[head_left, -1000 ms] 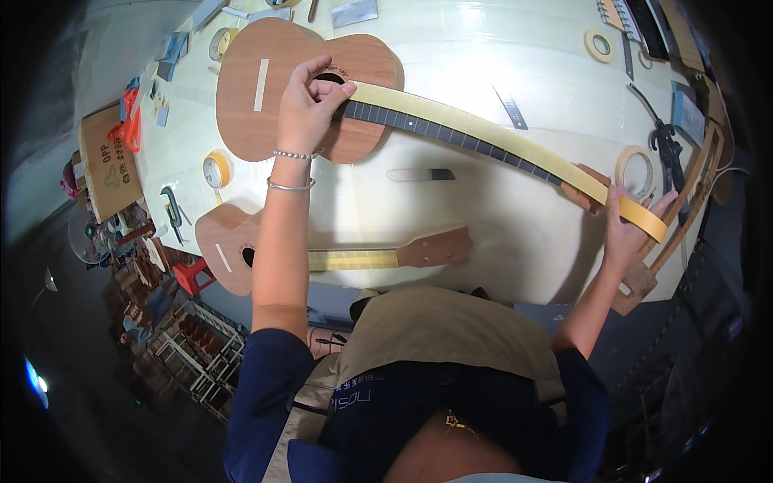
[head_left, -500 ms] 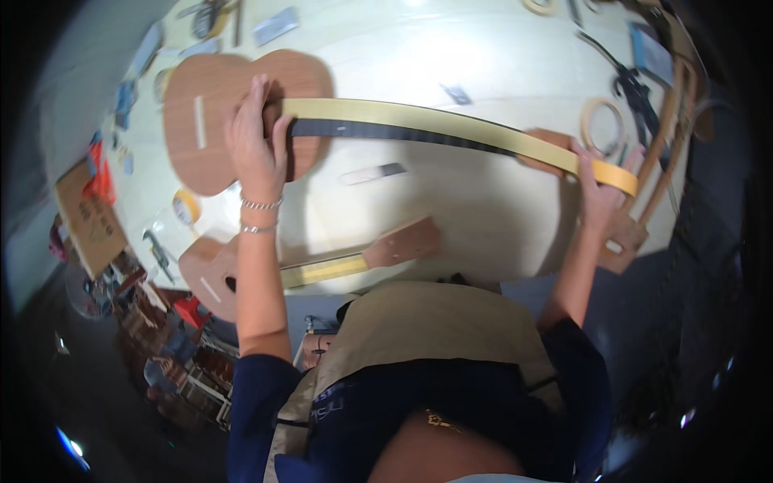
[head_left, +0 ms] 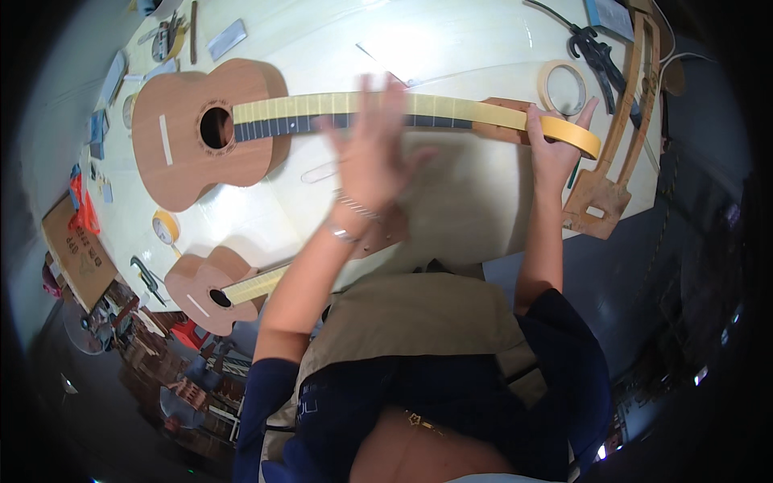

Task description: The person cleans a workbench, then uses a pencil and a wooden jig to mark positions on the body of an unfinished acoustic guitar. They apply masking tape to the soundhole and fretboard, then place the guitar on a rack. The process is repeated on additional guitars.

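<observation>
The brown wooden guitar (head_left: 201, 133) with yellow-taped neck (head_left: 419, 109) lies across the pale table (head_left: 451, 201). The tape's right end is pinched by the right hand (head_left: 555, 145); the blurred left hand (head_left: 374, 153) is spread above the neck.

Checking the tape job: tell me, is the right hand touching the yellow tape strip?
Touching: the head view shows the right hand pinching the yellow tape strip near the headstock.

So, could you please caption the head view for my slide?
Left hand blurred over a guitar neck; right hand holds its taped end.
</observation>
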Action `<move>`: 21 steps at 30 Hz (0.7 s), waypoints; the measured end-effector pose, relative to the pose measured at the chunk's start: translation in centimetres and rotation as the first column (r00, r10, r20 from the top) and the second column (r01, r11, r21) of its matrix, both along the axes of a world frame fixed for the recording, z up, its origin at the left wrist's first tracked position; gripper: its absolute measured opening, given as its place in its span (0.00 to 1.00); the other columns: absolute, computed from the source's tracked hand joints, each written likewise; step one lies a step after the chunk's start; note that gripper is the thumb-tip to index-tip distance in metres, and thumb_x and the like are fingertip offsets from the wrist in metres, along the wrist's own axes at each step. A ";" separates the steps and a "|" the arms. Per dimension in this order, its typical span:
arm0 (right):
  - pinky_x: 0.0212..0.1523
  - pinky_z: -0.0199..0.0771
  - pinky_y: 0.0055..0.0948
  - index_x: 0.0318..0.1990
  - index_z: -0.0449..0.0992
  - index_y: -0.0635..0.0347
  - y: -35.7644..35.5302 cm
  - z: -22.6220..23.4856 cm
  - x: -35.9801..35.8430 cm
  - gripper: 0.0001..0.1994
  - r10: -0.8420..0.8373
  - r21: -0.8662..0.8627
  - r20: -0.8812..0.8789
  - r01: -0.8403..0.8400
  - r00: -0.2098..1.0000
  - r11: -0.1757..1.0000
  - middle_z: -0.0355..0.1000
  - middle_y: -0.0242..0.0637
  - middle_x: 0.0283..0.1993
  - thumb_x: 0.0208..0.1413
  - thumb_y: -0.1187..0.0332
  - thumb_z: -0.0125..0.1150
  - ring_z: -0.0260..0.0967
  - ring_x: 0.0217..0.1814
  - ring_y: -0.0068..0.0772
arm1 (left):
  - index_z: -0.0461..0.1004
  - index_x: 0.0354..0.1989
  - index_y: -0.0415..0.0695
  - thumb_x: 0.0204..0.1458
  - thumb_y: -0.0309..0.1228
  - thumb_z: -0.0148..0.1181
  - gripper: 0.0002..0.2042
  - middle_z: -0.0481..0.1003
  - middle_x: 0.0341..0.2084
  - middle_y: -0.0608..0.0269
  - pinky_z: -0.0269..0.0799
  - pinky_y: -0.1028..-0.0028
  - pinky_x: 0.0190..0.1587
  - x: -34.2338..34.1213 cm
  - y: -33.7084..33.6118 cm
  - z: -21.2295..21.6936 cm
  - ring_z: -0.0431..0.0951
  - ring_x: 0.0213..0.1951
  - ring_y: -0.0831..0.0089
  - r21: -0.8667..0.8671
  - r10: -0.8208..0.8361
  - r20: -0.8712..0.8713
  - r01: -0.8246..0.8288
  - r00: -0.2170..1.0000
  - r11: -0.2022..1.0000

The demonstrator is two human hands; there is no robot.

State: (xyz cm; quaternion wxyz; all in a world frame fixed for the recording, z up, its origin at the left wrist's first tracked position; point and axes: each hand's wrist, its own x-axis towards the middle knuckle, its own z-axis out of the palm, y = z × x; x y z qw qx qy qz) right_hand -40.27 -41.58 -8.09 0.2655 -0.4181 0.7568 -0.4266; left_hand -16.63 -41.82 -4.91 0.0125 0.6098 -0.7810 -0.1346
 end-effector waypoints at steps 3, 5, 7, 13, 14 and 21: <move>0.55 0.63 0.29 0.62 0.53 0.74 0.7 -1.1 1.3 0.36 -0.055 -0.060 -0.070 0.050 0.996 0.997 0.69 0.47 0.52 0.48 0.71 0.66 0.70 0.46 0.32 | 0.59 0.61 0.48 0.44 0.46 0.63 0.35 0.58 0.62 0.64 0.44 0.41 0.61 -4.7 1.0 -0.6 0.51 0.67 0.65 -0.143 -0.179 -0.276 0.144 0.944 0.979; 0.57 0.60 0.29 0.60 0.58 0.73 1.1 -2.2 1.4 0.30 -0.045 -0.171 0.054 0.053 0.998 0.984 0.70 0.45 0.50 0.52 0.70 0.63 0.66 0.51 0.29 | 0.64 0.56 0.46 0.45 0.39 0.62 0.28 0.63 0.58 0.62 0.54 0.51 0.59 -2.6 1.2 -0.9 0.57 0.63 0.63 -0.206 -0.418 -0.422 0.364 0.804 0.908; 0.58 0.58 0.29 0.48 0.72 0.72 1.3 -4.1 1.1 0.16 -0.014 -0.251 0.173 0.058 0.985 0.966 0.67 0.46 0.55 0.56 0.69 0.58 0.62 0.56 0.30 | 0.71 0.46 0.42 0.46 0.28 0.60 0.17 0.70 0.47 0.57 0.67 0.63 0.50 1.3 2.8 -2.1 0.69 0.52 0.61 -0.245 -0.422 -0.493 0.343 0.761 0.907; 0.54 0.64 0.30 0.43 0.73 0.73 1.2 -4.0 2.0 0.13 -0.036 -0.264 0.271 0.110 0.962 0.958 0.59 0.48 0.61 0.58 0.69 0.54 0.65 0.55 0.34 | 0.70 0.30 0.39 0.38 0.26 0.66 0.12 0.71 0.27 0.58 0.70 0.65 0.36 8.2 4.4 -1.8 0.72 0.34 0.59 0.064 0.070 0.102 -0.076 0.992 0.995; 0.54 0.64 0.30 0.43 0.73 0.73 1.1 -4.2 1.9 0.13 -0.036 -0.278 0.300 0.124 0.953 0.953 0.61 0.49 0.60 0.58 0.69 0.54 0.65 0.55 0.34 | 0.71 0.29 0.39 0.39 0.27 0.67 0.11 0.72 0.24 0.60 0.72 0.68 0.33 7.5 3.6 -0.5 0.74 0.30 0.62 0.191 0.005 0.098 -0.024 0.995 0.981; 0.56 0.61 0.37 0.38 0.76 0.70 1.1 -4.7 1.4 0.11 -0.020 -0.307 0.113 0.054 0.993 0.950 0.69 0.52 0.51 0.58 0.69 0.52 0.65 0.54 0.43 | 0.70 0.48 0.39 0.48 0.24 0.64 0.18 0.75 0.20 0.66 0.70 0.83 0.27 -3.4 1.4 0.3 0.72 0.22 0.85 0.418 0.437 -0.730 -0.163 0.525 0.894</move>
